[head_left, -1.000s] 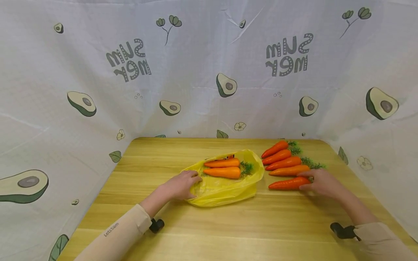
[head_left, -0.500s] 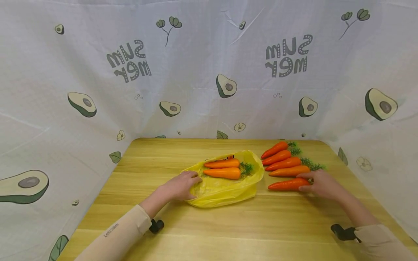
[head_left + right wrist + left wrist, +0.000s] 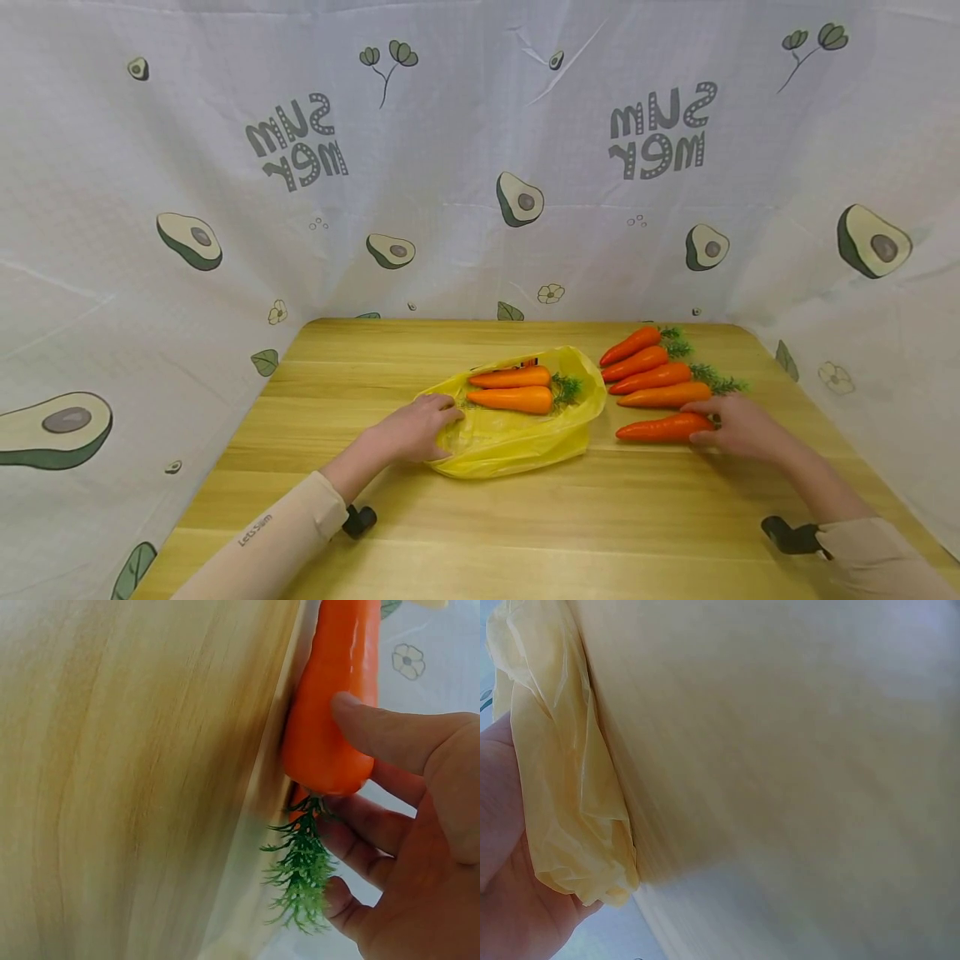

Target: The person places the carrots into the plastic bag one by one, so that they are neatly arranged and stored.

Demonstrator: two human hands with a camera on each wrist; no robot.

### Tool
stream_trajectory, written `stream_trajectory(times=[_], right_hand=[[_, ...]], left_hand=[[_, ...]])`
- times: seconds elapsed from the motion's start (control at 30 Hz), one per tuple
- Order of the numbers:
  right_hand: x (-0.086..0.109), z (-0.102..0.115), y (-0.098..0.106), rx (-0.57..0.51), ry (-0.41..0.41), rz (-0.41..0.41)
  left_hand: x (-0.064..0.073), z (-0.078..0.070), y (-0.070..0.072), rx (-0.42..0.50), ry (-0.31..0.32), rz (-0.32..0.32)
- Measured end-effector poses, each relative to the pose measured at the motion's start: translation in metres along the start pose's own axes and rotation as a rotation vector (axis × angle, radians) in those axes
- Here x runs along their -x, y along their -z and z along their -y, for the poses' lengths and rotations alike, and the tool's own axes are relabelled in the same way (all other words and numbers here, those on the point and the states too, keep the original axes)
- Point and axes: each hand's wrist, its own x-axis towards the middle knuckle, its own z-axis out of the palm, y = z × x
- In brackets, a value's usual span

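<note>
A yellow plastic bag (image 3: 517, 446) lies on its side on the wooden table, its mouth spread wide. Two orange carrots (image 3: 510, 398) with green tops rest inside it. At the bag's left end, my left hand (image 3: 416, 427) holds the edge; the left wrist view shows the crumpled yellow plastic (image 3: 570, 787) against the palm. My right hand (image 3: 742, 429) pinches the thick end of the nearest carrot (image 3: 656, 428) between thumb and fingers. That carrot still lies on the table in the head view. Its leafy green top (image 3: 304, 870) hangs beside my lower fingers in the right wrist view.
Several more carrots (image 3: 637, 360) lie in a slanting row right of the bag, tips pointing left. The lowest of them (image 3: 663, 394) is just beyond my right fingers. A white cloth (image 3: 450, 167) printed with avocados hangs behind and beside the table (image 3: 525, 533).
</note>
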Motion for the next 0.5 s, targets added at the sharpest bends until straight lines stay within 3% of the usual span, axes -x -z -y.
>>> stream_trajectory(times=[0.5], right_hand=[[0.0019, 0.0021, 0.0005, -0.035, -0.003, -0.028]], left_hand=[[0.0004, -0.0015, 0.0012, 0.006, 0.005, 0.002]])
